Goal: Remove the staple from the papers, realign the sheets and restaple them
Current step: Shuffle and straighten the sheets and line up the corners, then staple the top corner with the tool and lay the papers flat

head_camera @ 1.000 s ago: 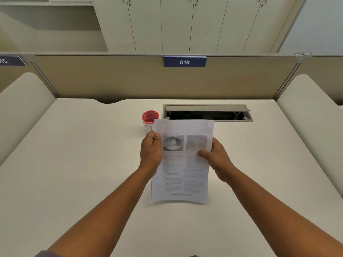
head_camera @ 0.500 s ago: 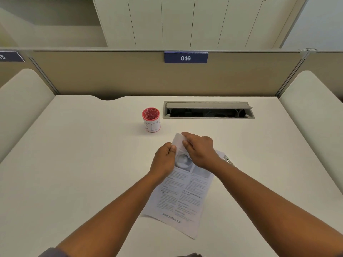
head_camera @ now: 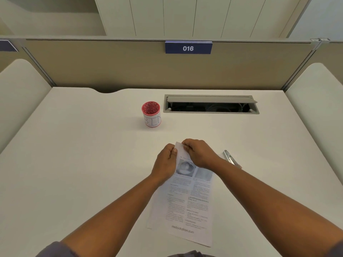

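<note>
The papers (head_camera: 187, 201) lie flat on the desk (head_camera: 83, 164), long axis running from the near edge away toward the hands, top corner tilted slightly left. Both hands meet at that far corner: the left hand (head_camera: 165, 162) pinches its left edge, the right hand (head_camera: 198, 153) pinches it from above. A metal tool (head_camera: 231, 158), probably the stapler or remover, lies just right of the right wrist, so the right hand is nearer.

One red cup (head_camera: 151, 114) and one stapler (head_camera: 231, 159) stand on the desk (head_camera: 74, 164). One stack of papers (head_camera: 187, 201). Two hands: left (head_camera: 166, 162), right (head_camera: 199, 153).
</note>
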### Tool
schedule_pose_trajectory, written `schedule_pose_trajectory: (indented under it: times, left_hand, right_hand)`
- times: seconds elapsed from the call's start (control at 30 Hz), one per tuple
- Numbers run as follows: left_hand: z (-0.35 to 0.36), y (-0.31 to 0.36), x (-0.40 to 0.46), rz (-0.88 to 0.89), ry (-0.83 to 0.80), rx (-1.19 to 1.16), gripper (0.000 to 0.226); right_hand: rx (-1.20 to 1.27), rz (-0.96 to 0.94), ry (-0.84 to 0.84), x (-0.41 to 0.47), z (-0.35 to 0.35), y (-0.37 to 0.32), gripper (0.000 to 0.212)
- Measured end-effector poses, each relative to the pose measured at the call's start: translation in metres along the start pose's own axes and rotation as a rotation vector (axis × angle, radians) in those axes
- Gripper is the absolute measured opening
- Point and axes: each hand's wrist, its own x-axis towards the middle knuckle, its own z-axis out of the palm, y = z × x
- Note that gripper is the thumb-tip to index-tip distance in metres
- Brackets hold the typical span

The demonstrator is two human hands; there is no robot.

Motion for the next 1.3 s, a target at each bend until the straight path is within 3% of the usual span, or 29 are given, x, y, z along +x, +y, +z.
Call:
schedule_pose_trajectory:
  times: [0.27,0.5,0.63,0.8,1.0,1.3]
  left_hand:
    - [0.003,-0.016,0.016,-0.185,-0.035,-0.186,0.030]
    - [0.013,-0.019,0.023,-0.178,-0.006,-0.205,0.028]
    - [0.018,-0.025,0.031,-0.207,0.086,-0.186,0.028]
    - [0.022,-0.035,0.036,-0.240,0.121,-0.125,0.028]
    - [0.026,-0.039,0.038,-0.263,0.130,-0.097,0.028]
    - [0.028,-0.040,0.041,-0.278,0.119,-0.087,0.026]
  right_hand:
    - [-0.028,0.029,0.021,0.008,0.015,0.009,0.023]
    - [-0.065,0.072,0.031,0.007,0.017,0.027,0.023]
    - [-0.143,0.213,0.219,-0.001,0.011,0.048,0.033]
    - [-0.250,0.452,0.323,-0.016,0.005,0.082,0.048]
    - [-0.142,0.779,0.317,-0.023,-0.001,0.108,0.039]
    - [0.011,0.687,0.314,-0.012,-0.004,0.118,0.022]
